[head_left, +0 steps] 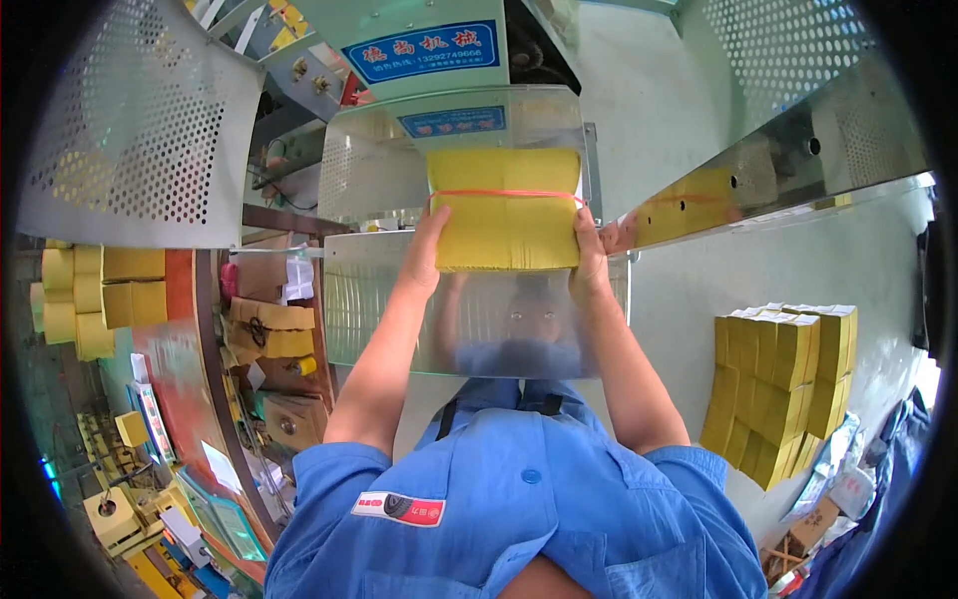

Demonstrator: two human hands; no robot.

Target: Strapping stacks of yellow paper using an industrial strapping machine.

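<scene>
A thick bundle of yellow paper [507, 235] with a red band [509, 193] across its middle is held level between my two hands. My left hand [425, 246] presses on the bundle's left side, its thumb near the top edge. On the opposite side my right hand [590, 252] grips it the same way. Below the bundle is a shiny metal plate [379, 324] that reflects my arms and blue shirt. Just beyond, a clear cover [369, 130] fronts a pale green machine [419, 20] bearing a blue label. The bundle hides part of the plate and cover.
Yellow bundles [763, 384] are stacked on the floor at right, beside plastic bags. A long polished metal bar [768, 165] slants past my right hand. At left stand a perforated metal panel [150, 140] and a red-topped table [197, 349] with more yellow stacks [135, 290] near it.
</scene>
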